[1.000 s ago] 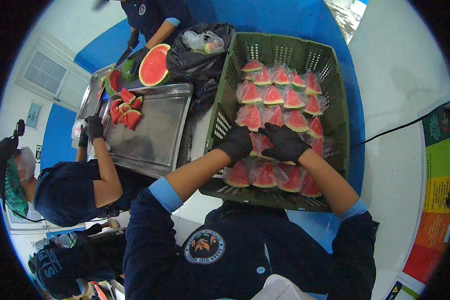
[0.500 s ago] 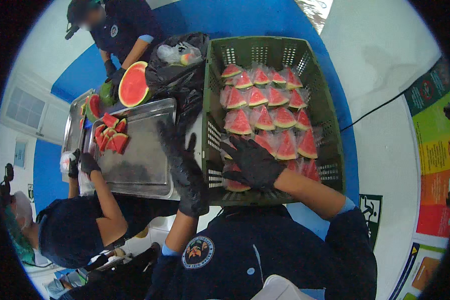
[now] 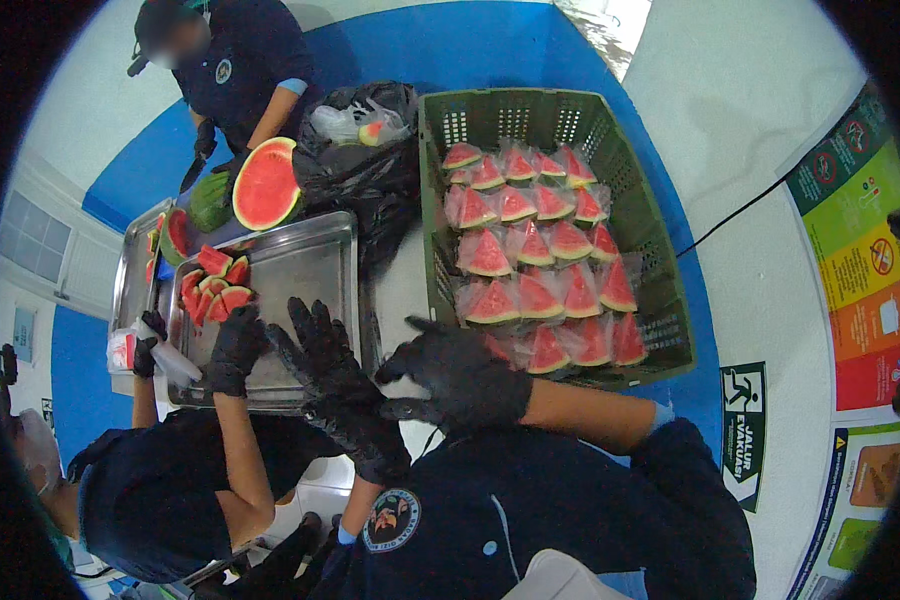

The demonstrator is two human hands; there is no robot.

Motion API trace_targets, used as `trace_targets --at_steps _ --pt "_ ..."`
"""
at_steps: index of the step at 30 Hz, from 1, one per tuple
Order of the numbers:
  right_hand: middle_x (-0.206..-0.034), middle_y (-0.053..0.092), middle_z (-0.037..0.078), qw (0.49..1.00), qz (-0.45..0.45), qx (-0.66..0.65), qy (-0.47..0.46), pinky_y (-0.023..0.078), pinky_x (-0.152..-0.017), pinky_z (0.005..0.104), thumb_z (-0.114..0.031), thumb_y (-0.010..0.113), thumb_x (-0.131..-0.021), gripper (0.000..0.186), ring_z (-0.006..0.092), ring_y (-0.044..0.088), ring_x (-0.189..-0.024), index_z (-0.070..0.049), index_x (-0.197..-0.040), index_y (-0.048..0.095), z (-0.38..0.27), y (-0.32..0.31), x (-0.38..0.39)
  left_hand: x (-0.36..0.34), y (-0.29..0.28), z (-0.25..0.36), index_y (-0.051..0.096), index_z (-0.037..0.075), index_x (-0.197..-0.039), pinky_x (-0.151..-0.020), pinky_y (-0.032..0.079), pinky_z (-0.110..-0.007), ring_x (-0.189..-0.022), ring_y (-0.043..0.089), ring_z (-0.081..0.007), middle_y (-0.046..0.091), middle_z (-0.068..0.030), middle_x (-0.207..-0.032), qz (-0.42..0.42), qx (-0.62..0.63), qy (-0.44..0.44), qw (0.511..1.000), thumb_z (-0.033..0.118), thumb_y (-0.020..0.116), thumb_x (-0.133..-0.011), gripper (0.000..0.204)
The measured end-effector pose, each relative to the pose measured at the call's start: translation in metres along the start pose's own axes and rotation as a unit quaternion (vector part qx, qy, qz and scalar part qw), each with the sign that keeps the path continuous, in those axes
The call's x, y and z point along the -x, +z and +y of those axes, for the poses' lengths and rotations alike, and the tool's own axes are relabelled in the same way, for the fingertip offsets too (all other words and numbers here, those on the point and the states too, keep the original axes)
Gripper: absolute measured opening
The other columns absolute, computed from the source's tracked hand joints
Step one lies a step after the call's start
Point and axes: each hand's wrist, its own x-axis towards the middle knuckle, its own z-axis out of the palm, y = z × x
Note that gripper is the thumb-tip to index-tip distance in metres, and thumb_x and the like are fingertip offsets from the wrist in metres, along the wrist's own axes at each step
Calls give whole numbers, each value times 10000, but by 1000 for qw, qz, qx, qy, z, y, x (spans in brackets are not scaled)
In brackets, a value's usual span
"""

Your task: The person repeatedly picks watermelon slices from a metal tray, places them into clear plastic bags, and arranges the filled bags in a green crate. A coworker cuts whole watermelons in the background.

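Note:
My left hand (image 3: 335, 395), in a black glove, is over the near right edge of the metal tray (image 3: 270, 385) with its fingers spread and nothing in it. Beside it, at the crate's near left corner, my right hand (image 3: 460, 380), also in a black glove, has its fingers apart and points toward my left wrist. No held thing shows in it. The green plastic crate (image 3: 685, 340) holds rows of bagged watermelon wedges (image 3: 580, 292), lying tips away from me. My right hand and forearm hide part of the nearest row.
Cut watermelon pieces (image 3: 210, 290) lie in the tray's far left part, where a co-worker's gloved hand (image 3: 238, 350) reaches. Beyond, another person holds a knife (image 3: 192, 172) beside a halved watermelon (image 3: 267, 185). A black plastic bag (image 3: 345, 170) stands between tray and crate.
My right hand has left the wedges and moved left toward my left hand. My left hand has shifted down and left. The near co-worker's hand has reached to the cut pieces.

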Motion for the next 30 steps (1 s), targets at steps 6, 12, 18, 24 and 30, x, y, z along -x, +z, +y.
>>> trace_targets --at_steps 6,12,18,24,30 --pt "-948 617 187 983 -87 -159 30 462 -813 448 -282 576 -870 325 361 594 -907 -36 -1083 572 -7 46 -15 0 -21 7 91 208 -1497 -1132 179 -512 -1396 208 -325 173 -92 -1539 16 91 -90 992 552 347 -933 709" --pt "-1030 627 168 978 -193 -58 56 477 -824 438 -333 531 -905 341 337 600 -955 -62 -1104 586 -4 50 -19 7 -57 -16 268 139 -1453 -926 474 -410 -1050 607 -293 536 -197 -1281 -52 128 -363 922 294 535 -929 608" --pt "-1143 620 67 961 -123 -144 203 445 -898 346 -296 607 -878 362 195 586 -1045 -85 -1170 571 -9 23 -29 -32 -159 -69 615 83 -1135 -861 473 -383 -993 601 -299 611 -135 -1065 -1 -581 -125 804 171 606 -836 312" --pt "-1134 626 91 961 -156 -150 171 458 -905 352 -296 585 -895 342 225 596 -1047 -92 -1169 593 -16 37 -36 -81 -231 -127 631 61 -1040 -807 477 -430 -929 605 -341 609 -186 -972 69 -704 -69 703 220 618 -811 280" --pt "-1144 620 107 969 -205 -80 111 440 -935 366 -303 584 -894 383 240 585 -1073 -73 -1200 570 3 48 -65 -108 -259 -116 678 53 -897 -755 489 -461 -851 625 -377 635 -221 -880 -2 -755 -126 643 202 586 -803 198"
